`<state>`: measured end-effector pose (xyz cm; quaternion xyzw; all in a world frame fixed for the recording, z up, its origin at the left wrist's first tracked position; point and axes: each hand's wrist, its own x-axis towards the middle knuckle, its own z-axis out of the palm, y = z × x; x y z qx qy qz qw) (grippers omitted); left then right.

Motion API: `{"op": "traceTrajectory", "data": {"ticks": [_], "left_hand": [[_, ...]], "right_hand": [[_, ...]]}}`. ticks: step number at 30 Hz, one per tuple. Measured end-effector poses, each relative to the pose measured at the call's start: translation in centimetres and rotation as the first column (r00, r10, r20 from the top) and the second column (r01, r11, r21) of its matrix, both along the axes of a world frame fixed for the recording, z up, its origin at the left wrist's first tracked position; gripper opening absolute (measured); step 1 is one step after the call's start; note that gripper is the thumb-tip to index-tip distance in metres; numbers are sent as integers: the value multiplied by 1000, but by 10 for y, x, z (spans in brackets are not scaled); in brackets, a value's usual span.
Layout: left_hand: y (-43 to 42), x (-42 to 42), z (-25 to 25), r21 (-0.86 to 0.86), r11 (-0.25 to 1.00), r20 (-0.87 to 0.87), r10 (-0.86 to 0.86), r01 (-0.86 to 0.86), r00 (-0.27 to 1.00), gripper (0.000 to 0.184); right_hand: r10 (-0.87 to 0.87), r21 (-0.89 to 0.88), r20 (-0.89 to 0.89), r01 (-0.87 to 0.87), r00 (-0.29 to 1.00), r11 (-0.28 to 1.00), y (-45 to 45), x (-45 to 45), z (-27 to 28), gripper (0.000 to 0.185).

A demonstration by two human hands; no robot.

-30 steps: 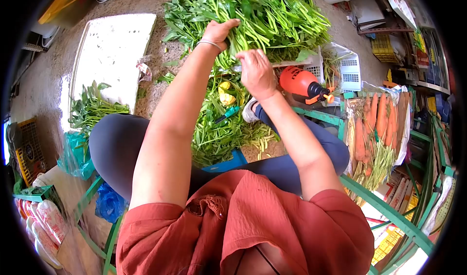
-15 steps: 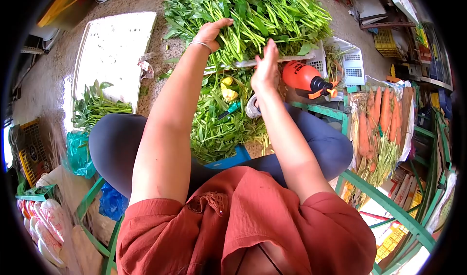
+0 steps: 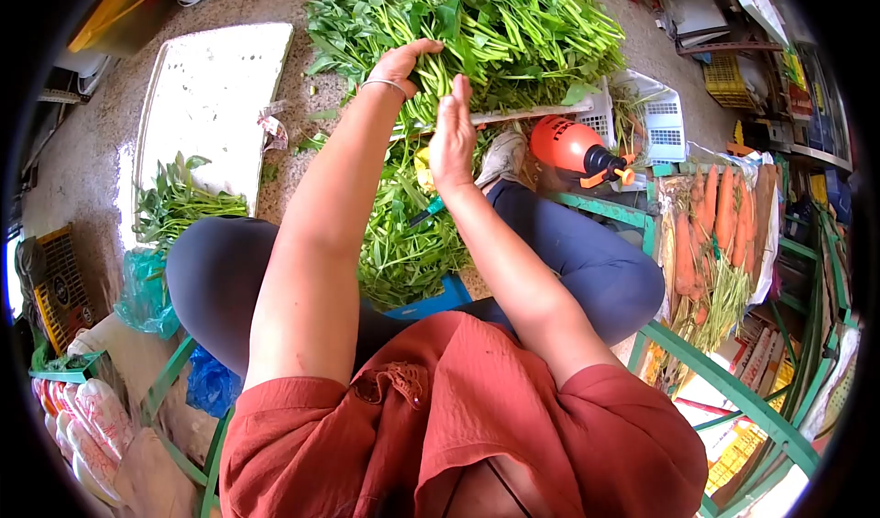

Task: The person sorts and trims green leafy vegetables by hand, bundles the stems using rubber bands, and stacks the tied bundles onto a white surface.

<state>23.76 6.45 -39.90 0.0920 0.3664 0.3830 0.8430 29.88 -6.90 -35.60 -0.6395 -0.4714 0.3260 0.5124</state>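
Observation:
At the top centre lies a big heap of leafy green stems [image 3: 495, 32]. My left hand [image 3: 400, 65] reaches to the heap's near left edge, its thumb stretched over the stems and the other fingers partly hidden beneath or behind them. My right hand [image 3: 453, 135] is upright beside the stem ends, its palm turned left and its fingers straight, with nothing held. Below the hands, more loose greens [image 3: 399, 252] fill a blue container [image 3: 438, 300], with a green-handled tool [image 3: 427, 212] and something yellow [image 3: 423, 168] on them.
A red spray bottle [image 3: 566, 144] lies right of my shoe [image 3: 504, 156]. White crates [image 3: 662, 124] stand beyond it. Carrots [image 3: 724, 211] lie at the right by a green metal frame [image 3: 724, 382]. On the left are a white board [image 3: 215, 87] and a small bunch of greens [image 3: 183, 202].
My right hand has opened from its curled pose and shifted left toward the stem ends. My left hand has moved slightly left. The shoe on the right shows more, and the right leg has shifted.

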Motion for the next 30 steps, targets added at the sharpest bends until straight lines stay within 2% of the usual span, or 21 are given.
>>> {"op": "traceTrajectory", "data": {"ticks": [1,3,4,5,6,7,9,11,13,14,17,18,21,22,23,25,26,27,30], "left_hand": [[-3,-2,8,-19,1000,-53,7,-8,999,15],[-1,-3,-1,-5,1000,-22,-19,19,1000,15],[-1,-4,-6,7,999,11,-54,53,999,14],[-2,-6,-6,3,999,-27,-37,37,999,13],[-4,-8,-5,5,999,-18,-48,48,999,13],[-5,-10,-3,9,998,-8,-57,58,998,13],[-6,-13,0,39,996,23,-85,84,996,14],[-8,-18,4,34,997,83,-71,69,994,17],[-9,-18,4,86,995,86,-66,58,994,20],[-9,-18,4,88,994,96,-65,57,993,18],[-12,-20,10,59,998,148,2,-11,989,20],[-11,-22,9,71,997,152,-14,3,988,21],[-11,-24,7,52,998,202,-31,21,979,21],[-11,-25,7,60,997,231,-51,38,972,25],[-12,-26,6,58,998,233,-46,33,971,25],[-15,-26,11,98,995,251,-54,30,966,32],[-17,-25,16,95,995,232,-43,22,972,35],[-17,-25,15,95,995,232,-46,24,972,35],[-14,-25,12,60,997,252,-55,41,966,31]], "right_hand": [[-61,52,49,58,997,997,2,6,2,48],[-186,193,169,152,968,969,13,27,2,38],[-213,290,425,90,880,953,22,44,7,38],[-257,365,644,5,721,931,32,58,16,40],[-187,276,760,-48,623,960,41,63,27,45],[-108,167,810,-51,576,985,50,65,32,50],[51,24,896,-163,441,986,67,77,32,54],[102,-71,954,-120,281,990,82,83,27,53],[380,-393,890,0,251,920,96,82,36,47],[415,-426,886,9,205,905,100,82,39,42],[474,-487,859,24,193,873,110,89,34,37],[539,-556,824,66,173,829,109,86,43,33],[653,-685,707,34,270,728,116,92,57,36],[629,-677,689,9,360,736,120,99,56,37],[643,-695,622,-65,447,716,129,108,57,33],[625,-606,582,-234,521,760,138,123,52,30],[662,-641,495,-278,563,716,144,127,52,27],[660,-641,495,-276,564,716,144,127,56,27],[722,-592,440,-432,534,680,143,118,65,38]]}}
